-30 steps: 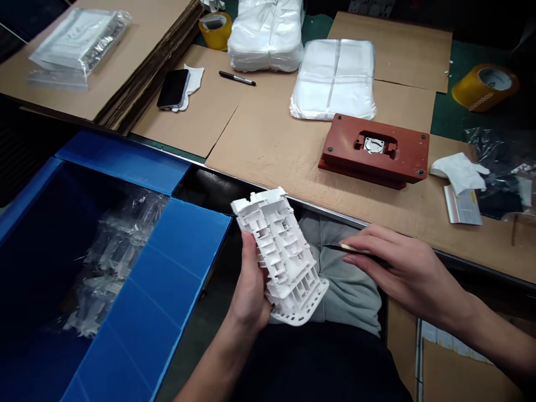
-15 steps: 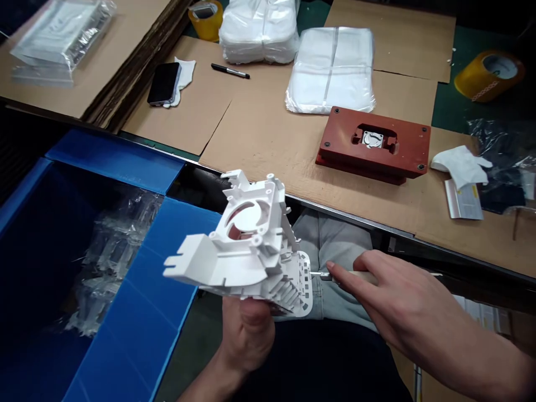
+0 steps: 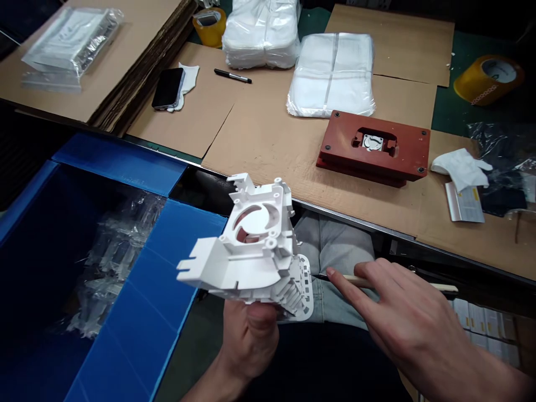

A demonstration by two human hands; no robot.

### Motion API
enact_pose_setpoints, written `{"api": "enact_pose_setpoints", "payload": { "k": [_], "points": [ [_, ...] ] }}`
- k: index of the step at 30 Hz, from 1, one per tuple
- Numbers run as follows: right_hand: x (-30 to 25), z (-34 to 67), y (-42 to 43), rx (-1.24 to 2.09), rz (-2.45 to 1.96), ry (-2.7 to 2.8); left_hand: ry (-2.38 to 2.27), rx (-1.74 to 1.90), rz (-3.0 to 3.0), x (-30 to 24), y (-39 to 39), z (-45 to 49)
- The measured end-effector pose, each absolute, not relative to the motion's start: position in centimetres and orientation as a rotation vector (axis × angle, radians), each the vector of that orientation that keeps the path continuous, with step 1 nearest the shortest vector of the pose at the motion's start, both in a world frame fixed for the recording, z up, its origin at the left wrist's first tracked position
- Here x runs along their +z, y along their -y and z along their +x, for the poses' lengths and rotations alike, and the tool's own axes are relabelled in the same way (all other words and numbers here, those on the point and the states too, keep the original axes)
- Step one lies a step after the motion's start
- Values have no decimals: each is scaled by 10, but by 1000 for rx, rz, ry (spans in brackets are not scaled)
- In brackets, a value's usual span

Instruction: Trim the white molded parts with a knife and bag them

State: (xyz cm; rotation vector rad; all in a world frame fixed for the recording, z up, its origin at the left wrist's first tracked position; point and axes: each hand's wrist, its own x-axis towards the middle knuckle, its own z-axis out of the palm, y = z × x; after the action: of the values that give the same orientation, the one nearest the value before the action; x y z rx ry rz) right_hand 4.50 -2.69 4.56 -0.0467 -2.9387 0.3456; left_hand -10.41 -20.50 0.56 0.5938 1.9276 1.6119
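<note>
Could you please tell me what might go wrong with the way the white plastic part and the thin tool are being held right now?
The left hand grips the white plastic part only from beneath, over the lap; it could tip toward the blue crate. The right hand points a thin tool at the part's ribbed edge; a slip might nick the thin ribs or the left hand's thumb just below.

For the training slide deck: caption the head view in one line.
Left hand holds a white moulded plastic part over the lap, right hand holds a thin wooden-handled tool beside it, near a blue box.
</note>
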Motion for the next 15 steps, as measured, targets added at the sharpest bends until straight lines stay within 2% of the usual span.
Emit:
{"api": "enact_pose_setpoints", "payload": {
  "k": [6, 12, 15],
  "points": [
    [38, 44, 32, 401, -88, 2877, -2071, 1569, 703, 19, 192, -109],
    [33, 52, 30, 440, -142, 2847, -1871, 1535, 744, 30, 181, -116],
    [29, 57, 17, 412, -310, 2824, -1816, 1432, 694, 25, 182, -114]
  ]
}}
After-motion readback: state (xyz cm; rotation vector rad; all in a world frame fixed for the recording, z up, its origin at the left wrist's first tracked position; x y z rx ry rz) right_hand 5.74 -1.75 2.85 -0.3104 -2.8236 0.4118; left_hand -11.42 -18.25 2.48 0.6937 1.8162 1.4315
